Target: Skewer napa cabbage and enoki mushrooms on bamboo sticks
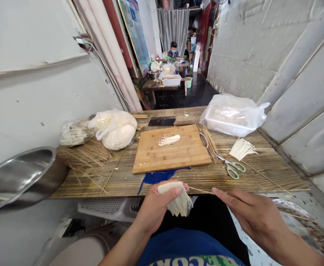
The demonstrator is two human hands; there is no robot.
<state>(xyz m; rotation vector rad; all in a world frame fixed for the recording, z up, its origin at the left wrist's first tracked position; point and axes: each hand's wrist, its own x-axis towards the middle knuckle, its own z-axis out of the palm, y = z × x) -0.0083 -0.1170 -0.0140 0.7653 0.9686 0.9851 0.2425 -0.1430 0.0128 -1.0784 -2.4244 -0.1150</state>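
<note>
My left hand (157, 207) is closed around a flat bundle of enoki mushrooms (175, 199), thumb across its front, just past the table's near edge. My right hand (247, 210) grips a thin bamboo skewer (200, 190), which runs leftward to the bundle; how far it goes in is hidden. On the wooden cutting board (162, 159) lies a small loose clump of enoki (169, 140). A skewered enoki fan (242, 149) rests on the table at the right. Scissors with pale green handles (235, 169) lie beside the board.
Loose skewers (88, 159) are spread at left, more (210, 144) beside the board. A steel basin (26, 177), bagged enoki (119, 129), a bagged white tray (231, 114), a cleaver (162, 121) and a blue cloth (156, 177) are around. A person (173, 51) sits far back.
</note>
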